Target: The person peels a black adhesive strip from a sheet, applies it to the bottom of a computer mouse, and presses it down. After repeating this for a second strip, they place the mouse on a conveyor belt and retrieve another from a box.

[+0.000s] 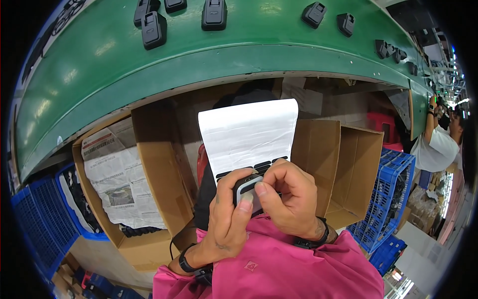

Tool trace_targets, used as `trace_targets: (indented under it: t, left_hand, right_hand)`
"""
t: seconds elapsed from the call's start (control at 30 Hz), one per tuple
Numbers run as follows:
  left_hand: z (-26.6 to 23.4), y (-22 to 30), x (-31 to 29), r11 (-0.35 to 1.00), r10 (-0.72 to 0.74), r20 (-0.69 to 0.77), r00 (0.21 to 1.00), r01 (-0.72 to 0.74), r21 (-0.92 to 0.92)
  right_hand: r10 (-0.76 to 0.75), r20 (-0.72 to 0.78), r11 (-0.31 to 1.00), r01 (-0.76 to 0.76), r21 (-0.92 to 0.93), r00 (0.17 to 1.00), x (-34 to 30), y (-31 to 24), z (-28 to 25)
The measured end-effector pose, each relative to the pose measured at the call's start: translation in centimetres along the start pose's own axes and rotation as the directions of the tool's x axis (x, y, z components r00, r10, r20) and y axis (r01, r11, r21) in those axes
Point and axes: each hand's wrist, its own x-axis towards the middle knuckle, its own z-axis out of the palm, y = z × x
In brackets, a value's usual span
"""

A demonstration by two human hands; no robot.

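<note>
The left hand (pixel 226 217) clasps a black case (pixel 239 192); the right hand (pixel 291 199) touches its right edge, its grip unclear. A white sheet (pixel 251 132) lies beyond.

Long green bench (pixel 249 61) spans top of view; black plastic cradles (pixel 214 16) sit on it, some grouped, some apart. Below bench, left: open cardboard box (pixel 167 177), newspaper sheets (pixel 119 169) inside, dark ribbed pieces (pixel 142 231) showing at their lower edge. Blue plastic crate (pixel 42 219) at far left. Right: second cardboard box (pixel 356 164), open; blue slatted crate (pixel 381 199) just beside it. Red plastic stool (pixel 387 130) behind. Co-worker in white top (pixel 437 149) near bench, far right.
</note>
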Motion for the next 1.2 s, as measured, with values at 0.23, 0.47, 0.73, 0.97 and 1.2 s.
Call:
trace_targets:
  t: [0.23, 0.47, 0.73, 0.97, 1.2]
  left_hand:
    - [0.0, -0.1, 0.1, 0.999, 0.049, -0.015, 0.999, -0.049, 0.024]
    - [-0.2, -0.3, 0.4, 0.987, 0.122, -0.019, 0.992, -0.119, 0.110]
    - [-1.0, -0.2, 0.6, 0.998, 0.014, -0.007, 1.000, -0.015, -0.059]
    - [-2.2, -1.6, 1.7, 0.843, -0.132, 0.018, 0.991, 0.122, -0.523]
    - [-4.1, -2.2, 1.7, 0.816, -0.123, 0.000, 0.992, 0.101, -0.569]
  right_hand:
    - [0.015, 0.010, 1.000, -0.015, 0.003, 1.000, 0.0, -0.1, 0.0]
    - [0.121, 0.002, 0.986, -0.121, 0.112, 0.993, 0.1, -0.1, -0.1]
    - [0.216, 0.049, 0.972, -0.219, 0.085, 0.975, 0.8, 0.7, -1.2]
    - [0.295, -0.014, 0.953, -0.293, 0.073, 0.956, 1.2, 1.2, -1.3]
    - [0.320, -0.005, 0.947, -0.320, -0.008, 0.947, 1.8, 0.3, 0.8]
